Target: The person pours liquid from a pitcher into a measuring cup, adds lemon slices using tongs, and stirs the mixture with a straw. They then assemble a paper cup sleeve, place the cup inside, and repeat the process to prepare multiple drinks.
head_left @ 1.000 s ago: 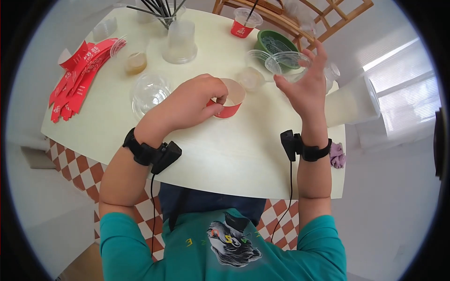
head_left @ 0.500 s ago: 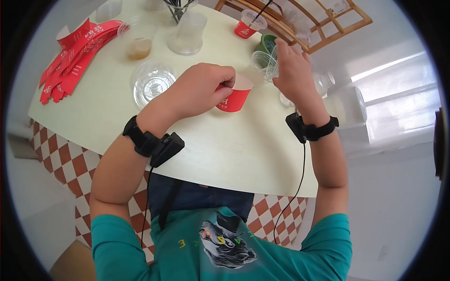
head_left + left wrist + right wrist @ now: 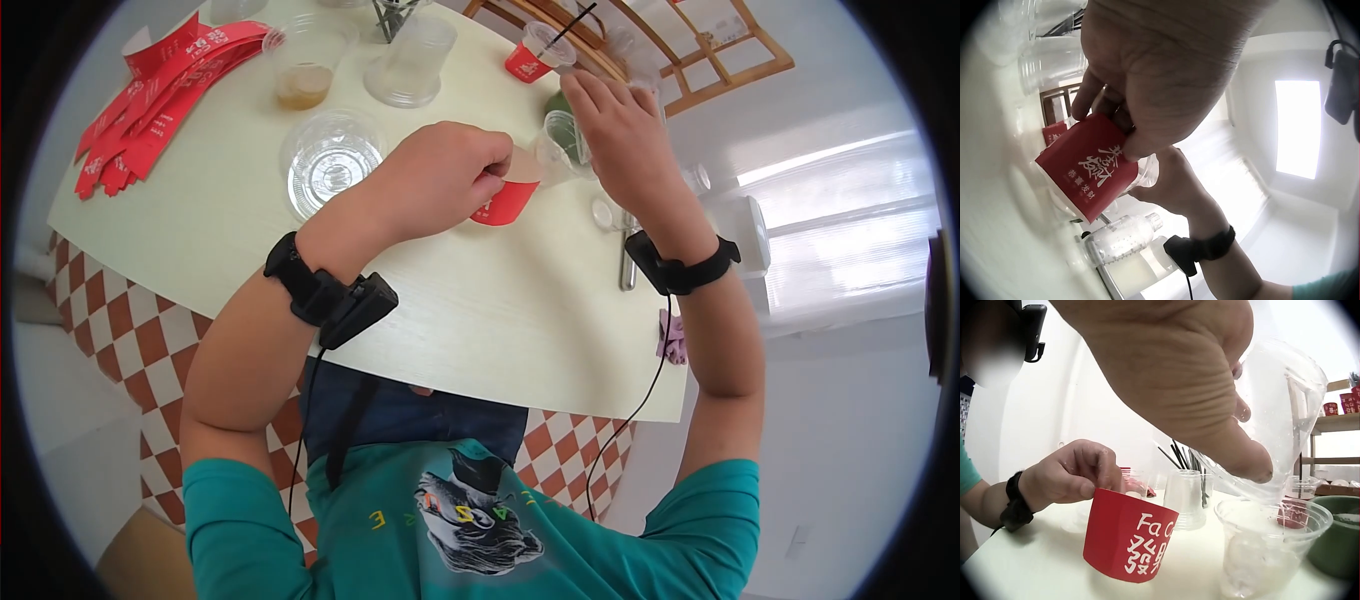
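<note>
My left hand (image 3: 435, 180) pinches the edge of a red paper cup sleeve (image 3: 512, 203) between thumb and fingers. White lettering on the sleeve (image 3: 1125, 537) shows in both wrist views. My right hand (image 3: 630, 145) grips a clear plastic cup (image 3: 1282, 406), with the thumb along its side. That cup is tipped, its lower end close over a second clear plastic cup (image 3: 1235, 550), which stands upright on the table. Something whitish and translucent lies inside the standing cup. The red sleeve is to the left of the standing cup.
Flat red sleeves (image 3: 165, 100) are heaped at the left. Behind stand a cup with brownish liquid (image 3: 302, 88), an upturned clear cup (image 3: 415, 60), and a red-sleeved cup with a straw (image 3: 530, 62). A green bowl (image 3: 1338, 537) and a clear bottle (image 3: 1122, 240) are at the right.
My right hand has moved left and turned over, tipping its clear cup from near level to steep above the standing cup. My left hand keeps its pinch on the red sleeve.
</note>
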